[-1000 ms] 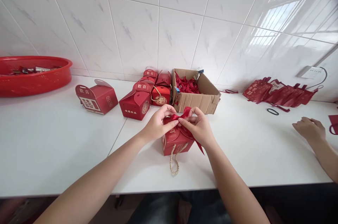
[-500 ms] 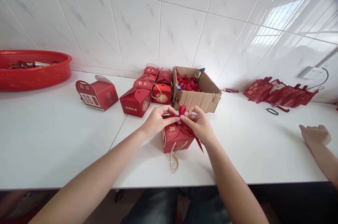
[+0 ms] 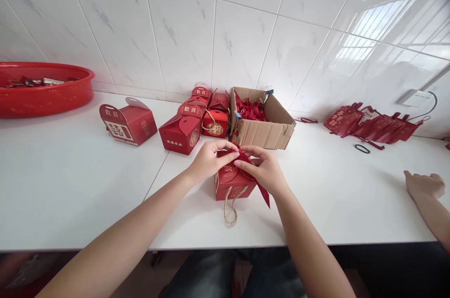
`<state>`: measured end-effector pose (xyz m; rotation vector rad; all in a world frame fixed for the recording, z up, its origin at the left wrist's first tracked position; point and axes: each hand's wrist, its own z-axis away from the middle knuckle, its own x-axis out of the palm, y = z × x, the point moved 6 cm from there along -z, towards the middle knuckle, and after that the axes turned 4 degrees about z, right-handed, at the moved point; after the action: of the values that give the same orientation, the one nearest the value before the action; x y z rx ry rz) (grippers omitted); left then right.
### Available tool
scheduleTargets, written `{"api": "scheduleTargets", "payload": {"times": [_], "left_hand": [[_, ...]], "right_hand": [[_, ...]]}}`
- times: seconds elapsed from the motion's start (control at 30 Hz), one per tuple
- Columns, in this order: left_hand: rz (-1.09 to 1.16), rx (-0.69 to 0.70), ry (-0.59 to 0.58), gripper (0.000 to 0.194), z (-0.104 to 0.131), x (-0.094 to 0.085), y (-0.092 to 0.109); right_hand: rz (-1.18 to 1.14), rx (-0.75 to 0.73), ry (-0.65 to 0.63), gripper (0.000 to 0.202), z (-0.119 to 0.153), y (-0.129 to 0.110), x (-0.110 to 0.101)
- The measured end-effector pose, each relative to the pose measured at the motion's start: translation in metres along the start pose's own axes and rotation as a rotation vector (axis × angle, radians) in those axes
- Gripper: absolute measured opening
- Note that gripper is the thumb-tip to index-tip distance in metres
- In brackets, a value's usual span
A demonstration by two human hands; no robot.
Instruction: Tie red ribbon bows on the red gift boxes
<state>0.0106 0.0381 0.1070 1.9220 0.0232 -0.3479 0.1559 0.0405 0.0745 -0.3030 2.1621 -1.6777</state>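
A red gift box with pale lettering stands on the white table between my hands. Its twisted cream rope handle hangs down the near side onto the tabletop. Across the lid lies a red ribbon, one tail slanting down to the right. My left hand pinches the ribbon above the lid between thumb and fingers. Close against it, my right hand is closed on the ribbon too, its thumb pointing left. The fingers cover most of the knot area.
Behind the box sits a cardboard carton of red ribbons. Several red boxes stand left of it, another box farther left, then a red basin. Red pouches and a black ring lie right. Another person's hand rests at the right.
The upright ribbon loop above the lid has gone down out of sight under my fingers. My right hand has shifted slightly lower, its index finger reaching toward my left hand.
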Motion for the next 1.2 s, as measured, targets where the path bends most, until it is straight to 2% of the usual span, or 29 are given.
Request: {"api": "scheduleTargets", "payload": {"times": [0.23,0.33,0.43,0.57,0.67,0.83,0.93,1.03,1.2], "left_hand": [[-0.056,0.055,0.013,0.016,0.001,0.000,0.002],[-0.079,0.076,0.015,0.016,0.002,0.000,0.003],[-0.099,0.118,0.000,0.015,0.002,0.000,0.005],[-0.090,0.168,-0.063,0.012,0.002,0.001,0.007],[-0.102,0.183,-0.044,0.009,0.001,-0.001,0.006],[-0.187,0.268,0.054,0.010,0.002,0.000,0.004],[-0.213,0.302,0.112,0.010,0.003,0.001,0.002],[-0.157,0.268,0.145,0.007,0.001,0.000,-0.001],[-0.068,0.200,0.128,0.017,0.000,0.002,-0.006]], "right_hand": [[0.097,-0.113,0.096,0.022,0.000,0.000,-0.005],[0.176,-0.092,0.019,0.026,0.000,0.004,-0.003],[0.377,-0.139,-0.033,0.031,0.000,0.002,-0.001],[0.657,-0.295,0.135,0.026,0.002,-0.012,-0.007],[0.618,-0.358,0.168,0.022,0.000,-0.019,-0.007],[0.539,-0.383,0.075,0.021,-0.003,-0.024,0.000],[0.553,-0.358,0.077,0.024,-0.004,-0.023,0.002],[0.549,-0.335,0.109,0.025,-0.005,-0.021,0.003],[0.602,-0.361,0.109,0.019,-0.006,-0.020,0.007]]}}
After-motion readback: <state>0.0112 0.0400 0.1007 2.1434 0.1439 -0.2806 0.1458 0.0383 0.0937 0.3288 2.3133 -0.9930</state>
